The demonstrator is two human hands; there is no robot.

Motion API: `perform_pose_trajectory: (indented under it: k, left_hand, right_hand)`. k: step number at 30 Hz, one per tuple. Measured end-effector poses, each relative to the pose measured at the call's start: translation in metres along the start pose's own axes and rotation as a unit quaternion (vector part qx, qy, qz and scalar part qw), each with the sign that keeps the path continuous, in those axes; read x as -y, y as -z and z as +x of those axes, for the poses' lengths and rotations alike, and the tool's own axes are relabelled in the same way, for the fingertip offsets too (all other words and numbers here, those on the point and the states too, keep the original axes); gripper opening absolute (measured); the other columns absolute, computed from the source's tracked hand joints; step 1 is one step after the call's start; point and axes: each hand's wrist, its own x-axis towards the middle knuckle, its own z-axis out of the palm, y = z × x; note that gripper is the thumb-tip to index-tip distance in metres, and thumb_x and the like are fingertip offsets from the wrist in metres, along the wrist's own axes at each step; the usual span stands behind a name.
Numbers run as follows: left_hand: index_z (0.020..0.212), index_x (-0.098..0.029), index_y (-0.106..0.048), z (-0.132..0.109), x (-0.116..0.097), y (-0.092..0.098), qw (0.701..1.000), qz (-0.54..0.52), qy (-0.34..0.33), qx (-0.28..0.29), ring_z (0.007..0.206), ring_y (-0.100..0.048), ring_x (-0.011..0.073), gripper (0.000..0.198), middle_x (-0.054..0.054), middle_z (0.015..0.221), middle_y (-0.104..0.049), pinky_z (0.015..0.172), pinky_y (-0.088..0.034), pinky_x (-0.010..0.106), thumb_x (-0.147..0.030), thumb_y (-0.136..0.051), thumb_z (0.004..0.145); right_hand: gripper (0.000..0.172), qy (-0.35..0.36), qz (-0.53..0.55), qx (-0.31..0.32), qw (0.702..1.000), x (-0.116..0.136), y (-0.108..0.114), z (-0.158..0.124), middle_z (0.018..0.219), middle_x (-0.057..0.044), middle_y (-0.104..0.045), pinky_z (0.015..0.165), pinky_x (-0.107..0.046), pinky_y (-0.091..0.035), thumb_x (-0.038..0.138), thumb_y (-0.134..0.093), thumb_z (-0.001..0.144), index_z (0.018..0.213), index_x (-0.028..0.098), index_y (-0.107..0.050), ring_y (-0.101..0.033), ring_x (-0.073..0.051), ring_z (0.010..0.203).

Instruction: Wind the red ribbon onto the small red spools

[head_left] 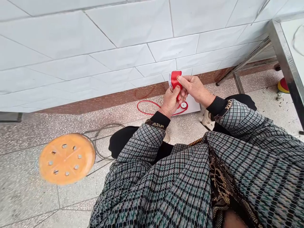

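Observation:
A spool of shiny red ribbon with a pale rim is raised in front of me, near the foot of the wall. My left hand grips it from below, thumb up against the ribbon. From the right, my right hand closes on the same spool, its thumb pressed on the red surface. Beneath my hands a white flat box or board lies on the floor, partly covered by them. A thin red loop curves on the floor left of it, beside a small round white piece with a red edge.
A stool with a round orange seat and wire legs stands at the left. On the right is a metal-framed table, with a red and yellow object on the floor near it. A white tiled wall rises ahead.

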Motion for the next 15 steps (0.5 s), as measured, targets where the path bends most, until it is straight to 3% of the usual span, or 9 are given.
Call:
perform_pose_trajectory:
  k: [7,11,13,15]
  left_hand:
    - [0.071,-0.021,-0.052,0.001,0.008,-0.002,0.999,0.001,0.018,-0.031,0.035,-0.036,0.0036,0.055,-0.01,0.046,-0.043,0.043,-0.037,0.022,-0.062,-0.083,0.09]
    - [0.101,-0.022,-0.067,0.003,0.013,0.001,0.999,0.027,-0.016,-0.042,0.034,-0.037,0.005,0.035,-0.014,0.046,-0.045,0.044,-0.039,0.023,-0.047,-0.088,0.091]
    - [0.118,-0.024,-0.067,0.002,0.016,0.003,0.995,0.053,-0.046,-0.064,0.034,-0.041,0.0056,0.04,-0.014,0.049,-0.05,0.043,-0.037,0.023,-0.043,-0.088,0.091]
    - [0.118,-0.023,-0.065,0.0,0.018,0.003,0.989,0.08,-0.078,-0.1,0.036,-0.048,0.0065,0.04,-0.012,0.053,-0.055,0.042,-0.037,0.023,-0.042,-0.088,0.091]
  right_hand:
    - [0.045,-0.069,0.032,-0.097,0.992,0.003,-0.004,0.002,0.047,0.003,-0.058,0.036,-0.015,-0.036,0.042,-0.074,0.104,0.069,0.02,-0.056,-0.053,-0.008,0.038]
    - [0.041,-0.077,0.079,-0.152,0.982,0.005,-0.001,0.006,0.049,0.004,-0.057,0.035,-0.014,-0.031,0.032,-0.07,0.107,0.07,0.019,-0.057,-0.046,-0.004,0.037]
    - [0.038,-0.086,0.092,-0.173,0.977,0.006,0.0,0.007,0.052,0.004,-0.058,0.036,-0.014,-0.032,0.028,-0.066,0.109,0.072,0.018,-0.058,-0.048,-0.004,0.039]
    - [0.034,-0.101,0.105,-0.187,0.972,0.007,0.001,0.008,0.056,0.003,-0.061,0.039,-0.015,-0.036,0.027,-0.065,0.109,0.076,0.018,-0.059,-0.053,-0.005,0.042]
